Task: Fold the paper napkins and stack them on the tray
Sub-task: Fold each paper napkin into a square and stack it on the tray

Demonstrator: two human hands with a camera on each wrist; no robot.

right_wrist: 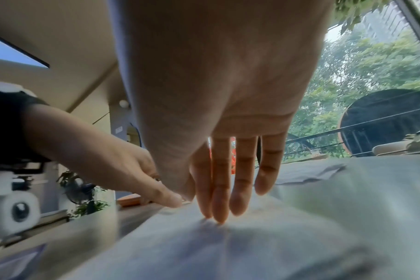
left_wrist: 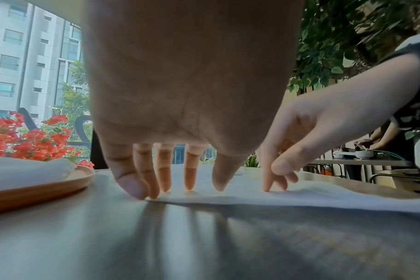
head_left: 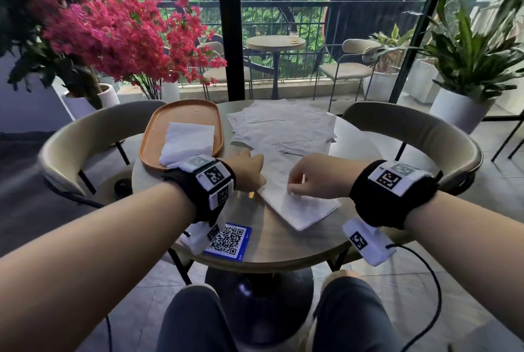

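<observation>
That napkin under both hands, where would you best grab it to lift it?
Probably at the near right corner of the napkin, pinching from the table edge side. It lies flat, both the left hand and right hand press its far part, and that corner is bare.

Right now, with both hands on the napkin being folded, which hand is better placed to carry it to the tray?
Left, probably. The left hand presses the napkin at its left edge, right beside the orange tray. The right hand rests further right and would have to cross over.
</observation>
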